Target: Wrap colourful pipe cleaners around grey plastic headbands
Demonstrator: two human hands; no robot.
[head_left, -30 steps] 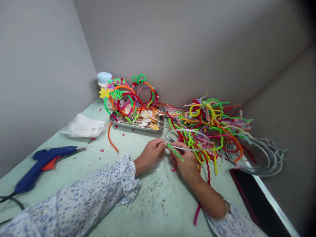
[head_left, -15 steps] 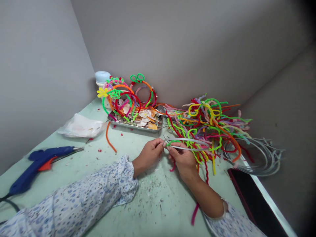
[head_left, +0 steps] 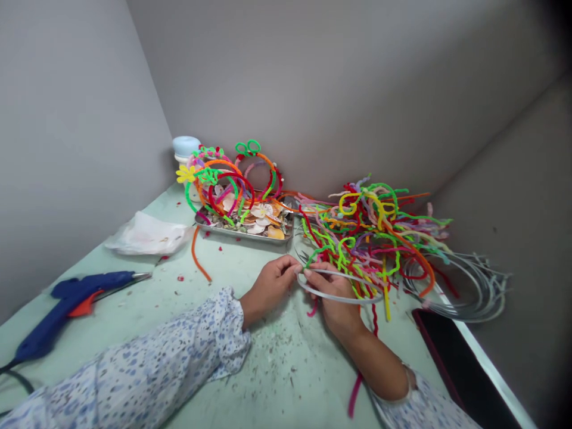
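From my end, the pale band (head_left: 339, 299), its tip pinched by both the left hand (head_left: 271, 287) and the right hand (head_left: 338, 305) above the table (head_left: 277, 387), looks light, springy and slick, so I'd grip it firmly beside the soft green pipe cleaner (head_left: 318, 254)

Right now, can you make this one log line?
left hand: pinching grey band | right hand: holding grey band | green pipe cleaner: at hands | glue gun: at left

Green strand (head_left: 309, 260) — one end hidden
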